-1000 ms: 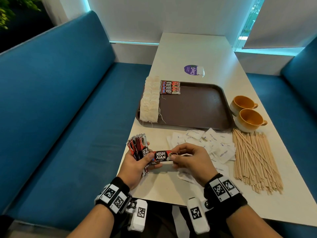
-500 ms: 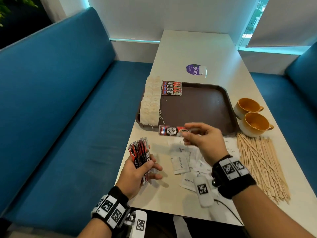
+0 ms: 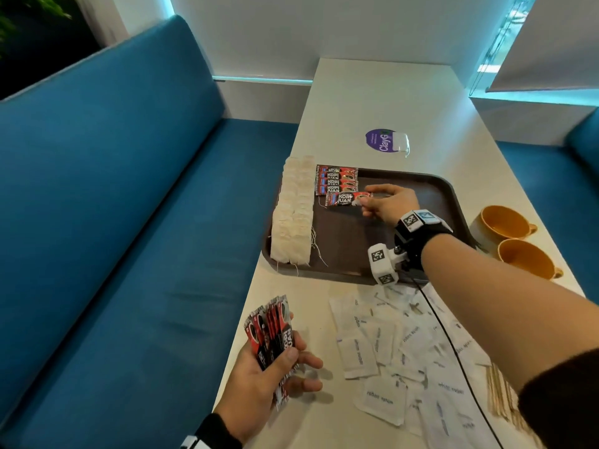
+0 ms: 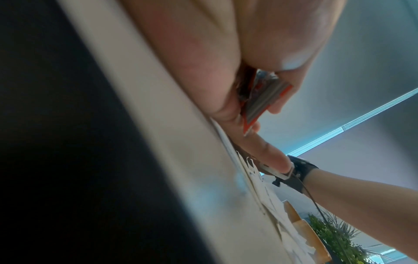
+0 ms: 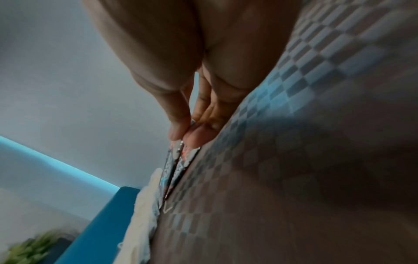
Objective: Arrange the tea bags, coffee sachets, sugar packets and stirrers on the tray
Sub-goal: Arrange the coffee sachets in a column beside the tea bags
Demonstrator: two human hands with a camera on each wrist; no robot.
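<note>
Blue bench seating flanks a long pale surface (image 3: 382, 102) that carries the brown tray (image 3: 421, 189). On the tray we note a column of tea bags (image 3: 293, 215) along its left edge and a short row of coffee sachets (image 3: 337, 180) at the far-left corner, just beside the tea bags.

Our right hand (image 3: 390, 205) is over the tray, thumb and fingers (image 5: 178, 125) pinched on the right end of one sachet (image 3: 345, 199). The sachet lies roughly parallel to the row and at its near side; the wrist view shows it low over the tray floor, though we cannot tell whether it touches.

Our left hand (image 3: 275, 374) sits near the surface's front edge, fingers curled round a fanned bundle of sachets (image 3: 272, 332).

Sugar packets (image 3: 389, 348) lie loose on the surface in front of the tray. Stirrers (image 3: 499, 393) show at the right, mostly hidden by the arm. Two cups (image 3: 512, 238) stand right of the tray.

Handling judgement: sachets look light, thin, glossy, so likely slippery and apt to slide when released. An end pinch seems adequate; we would lay it flat, edge against the row.
</note>
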